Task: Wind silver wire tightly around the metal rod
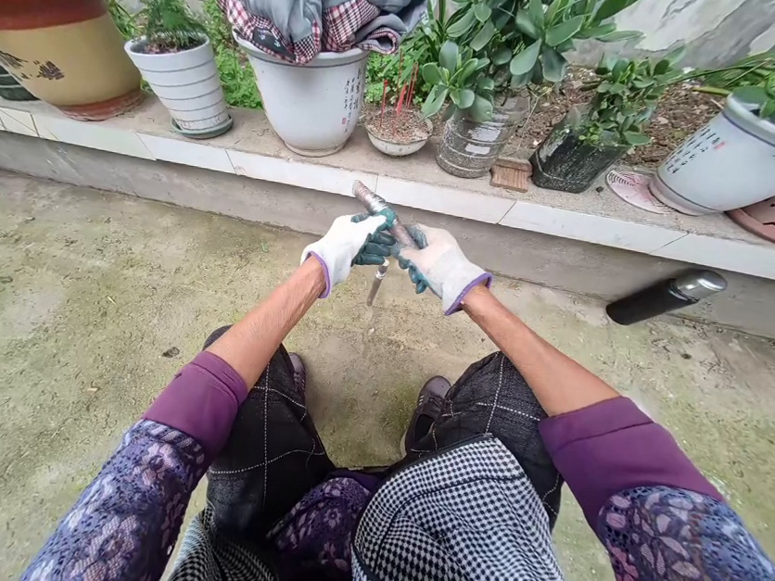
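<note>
A short brown rod wrapped partly in silvery material (pixel 372 199) slants between my hands, over the ground in front of the ledge. My left hand (pixel 355 243), in a white glove with dark green coated fingers, is closed on its middle. My right hand (pixel 433 257), gloved alike, grips its lower end, fingers curled beneath. Below the hands a narrow metal piece with a shiny collar (pixel 378 282) points downward. Whether it joins the rod or hangs from a hand I cannot tell.
A tiled ledge (pixel 440 199) carries several potted plants, a white pot (pixel 304 99) topped with grey cloth (pixel 308 2), a bowl of red sticks (pixel 396 138) and a small brush (pixel 511 174). On the concrete ground to the right lies a black, silver-topped flask-like cylinder (pixel 663 299).
</note>
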Tool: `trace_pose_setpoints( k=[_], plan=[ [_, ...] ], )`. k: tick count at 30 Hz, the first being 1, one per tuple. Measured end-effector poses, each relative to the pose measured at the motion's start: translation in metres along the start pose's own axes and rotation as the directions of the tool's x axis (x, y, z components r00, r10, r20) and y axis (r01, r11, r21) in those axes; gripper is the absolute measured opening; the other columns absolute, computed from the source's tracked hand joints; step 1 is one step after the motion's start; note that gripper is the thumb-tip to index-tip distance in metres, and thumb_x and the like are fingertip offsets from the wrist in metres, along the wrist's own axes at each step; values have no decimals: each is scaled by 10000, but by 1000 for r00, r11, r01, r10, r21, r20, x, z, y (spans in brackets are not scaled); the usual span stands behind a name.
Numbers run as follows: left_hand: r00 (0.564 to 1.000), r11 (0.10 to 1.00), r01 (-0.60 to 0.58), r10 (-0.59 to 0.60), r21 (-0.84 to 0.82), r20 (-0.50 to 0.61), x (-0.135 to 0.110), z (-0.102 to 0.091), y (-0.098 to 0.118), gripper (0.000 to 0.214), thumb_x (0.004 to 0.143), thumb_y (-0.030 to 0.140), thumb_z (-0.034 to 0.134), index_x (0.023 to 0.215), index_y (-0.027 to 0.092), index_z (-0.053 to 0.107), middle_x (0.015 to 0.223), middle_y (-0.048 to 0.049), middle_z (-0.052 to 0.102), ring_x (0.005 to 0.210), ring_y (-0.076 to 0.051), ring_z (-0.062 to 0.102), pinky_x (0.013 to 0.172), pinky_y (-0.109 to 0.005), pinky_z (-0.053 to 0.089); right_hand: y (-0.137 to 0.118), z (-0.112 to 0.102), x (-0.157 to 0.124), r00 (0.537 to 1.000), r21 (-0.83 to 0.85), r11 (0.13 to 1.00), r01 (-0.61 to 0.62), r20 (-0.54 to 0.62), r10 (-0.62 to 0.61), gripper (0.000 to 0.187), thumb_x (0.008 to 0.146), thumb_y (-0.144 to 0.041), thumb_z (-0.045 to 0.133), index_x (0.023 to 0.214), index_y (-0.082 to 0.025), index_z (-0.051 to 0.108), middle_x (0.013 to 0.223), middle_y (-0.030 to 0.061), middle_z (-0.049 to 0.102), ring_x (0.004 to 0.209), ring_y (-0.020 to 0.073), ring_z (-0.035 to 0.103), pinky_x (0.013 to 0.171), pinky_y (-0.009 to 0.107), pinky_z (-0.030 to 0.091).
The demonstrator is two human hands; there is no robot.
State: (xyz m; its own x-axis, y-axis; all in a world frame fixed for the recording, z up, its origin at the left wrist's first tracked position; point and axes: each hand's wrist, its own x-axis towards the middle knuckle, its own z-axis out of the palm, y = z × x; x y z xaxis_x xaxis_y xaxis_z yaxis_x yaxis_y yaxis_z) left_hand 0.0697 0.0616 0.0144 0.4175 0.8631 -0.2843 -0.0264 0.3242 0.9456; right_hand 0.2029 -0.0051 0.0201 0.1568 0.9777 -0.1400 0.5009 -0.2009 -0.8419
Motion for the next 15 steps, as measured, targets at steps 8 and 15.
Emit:
trace_pose_setpoints(
  k=[8,15],
  plan=[
    [999,994,-29,25,101,41,-16,-13,10,147,820,226,706,910,144,623,670,-29,660,546,-126,614,596,-276,537,-11,0,-10,985,-17,991,132,115,-129,267,922,-417,584,928,-160,655,769,58,700,541,109,594,477,193,458],
    [975,953,-35,-35,302,220,-41,-11,28,230,800,309,768,909,129,675,626,-28,641,432,-63,467,424,-211,366,-2,-16,15,987,-157,977,142,101,-127,122,778,-166,667,898,-168,685,757,21,701,622,126,626,535,188,491]
  ],
)
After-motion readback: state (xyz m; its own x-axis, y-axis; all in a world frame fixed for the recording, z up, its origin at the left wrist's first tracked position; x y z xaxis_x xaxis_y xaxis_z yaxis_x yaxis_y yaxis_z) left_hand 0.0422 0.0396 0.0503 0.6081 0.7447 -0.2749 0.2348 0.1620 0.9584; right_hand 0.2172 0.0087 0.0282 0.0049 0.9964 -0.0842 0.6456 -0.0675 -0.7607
